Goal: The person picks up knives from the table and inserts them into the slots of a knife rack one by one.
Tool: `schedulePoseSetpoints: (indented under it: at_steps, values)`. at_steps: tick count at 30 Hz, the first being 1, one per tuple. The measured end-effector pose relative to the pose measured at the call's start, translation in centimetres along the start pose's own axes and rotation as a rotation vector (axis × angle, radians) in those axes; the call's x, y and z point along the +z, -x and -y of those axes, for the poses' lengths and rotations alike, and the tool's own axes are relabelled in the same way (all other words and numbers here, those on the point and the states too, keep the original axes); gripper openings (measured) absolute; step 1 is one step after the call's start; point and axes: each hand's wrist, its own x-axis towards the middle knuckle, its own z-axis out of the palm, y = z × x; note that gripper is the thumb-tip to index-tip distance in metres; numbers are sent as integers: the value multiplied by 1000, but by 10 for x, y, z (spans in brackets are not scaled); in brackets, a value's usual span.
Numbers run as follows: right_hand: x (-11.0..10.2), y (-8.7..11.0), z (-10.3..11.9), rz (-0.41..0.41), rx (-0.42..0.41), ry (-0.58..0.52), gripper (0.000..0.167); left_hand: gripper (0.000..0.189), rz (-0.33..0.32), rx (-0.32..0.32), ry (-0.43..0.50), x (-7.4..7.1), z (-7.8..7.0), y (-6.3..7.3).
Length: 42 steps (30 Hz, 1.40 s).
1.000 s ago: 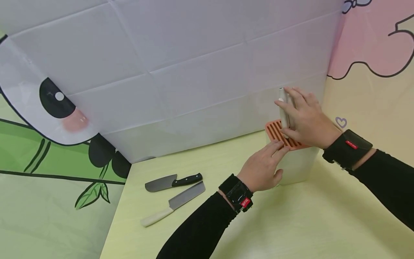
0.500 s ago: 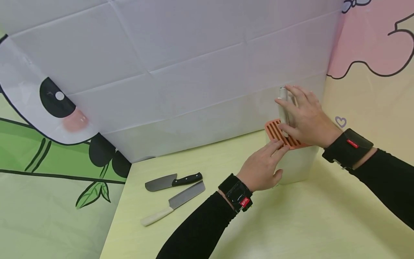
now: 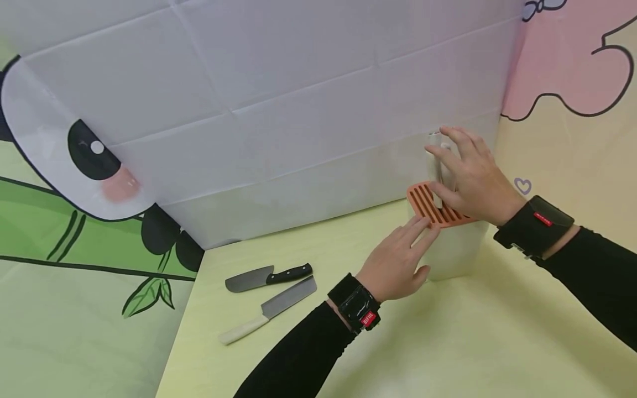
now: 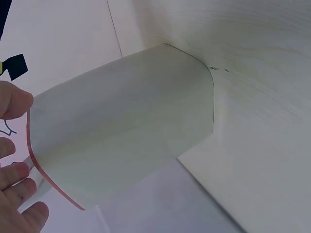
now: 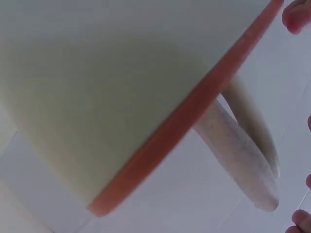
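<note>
A pale knife block [image 3: 450, 257] with an orange slotted top [image 3: 423, 200] stands at the right in the head view. Two pale knife handles [image 5: 238, 155] rise from its slots; their blades are hidden inside. My right hand [image 3: 480, 174] is around the handles with fingers spread, and the right wrist view shows its fingertips [image 5: 296, 19] apart from them. My left hand [image 3: 395, 260] lies at the near edge of the top, fingers straight; its fingertips seem to touch the orange rim. In the left wrist view the block's wall [image 4: 126, 131] fills the middle.
A black-handled knife [image 3: 269, 277] and a white-handled cleaver [image 3: 269, 309] lie on the pale yellow table [image 3: 199, 365], left of my left forearm. A white wall sheet [image 3: 298, 138] rises right behind the block, and a printed one [image 3: 567, 177] on the right.
My right hand's fingers have opened and drawn back slightly from the knife handle, which stays upright in the block. My left hand has slid a little back and left along the block's edge.
</note>
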Motion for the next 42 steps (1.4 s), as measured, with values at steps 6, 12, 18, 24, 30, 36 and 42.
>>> schedulePoseSetpoints:
  at_steps: [6,12,18,24,30,36,42]
  values:
    - [-3,-5,14,-54,-18,-49,56,67,-4,-41,7,-10,6,30]
    - [-4,-9,39,-91,-54,-105,64,60,-3,-122,37,-15,25,74]
    - [2,-3,63,-78,-135,-224,58,52,-9,-255,62,-20,50,131]
    - [10,8,84,-22,-207,-284,47,45,2,-357,37,-26,74,185]
    - [22,16,98,30,-245,-310,43,43,33,-521,45,-27,91,230]
    - [40,37,103,139,-210,-331,34,47,201,-704,119,-18,101,260]
    - [60,68,107,298,-152,-363,23,49,331,-789,122,-8,103,289]
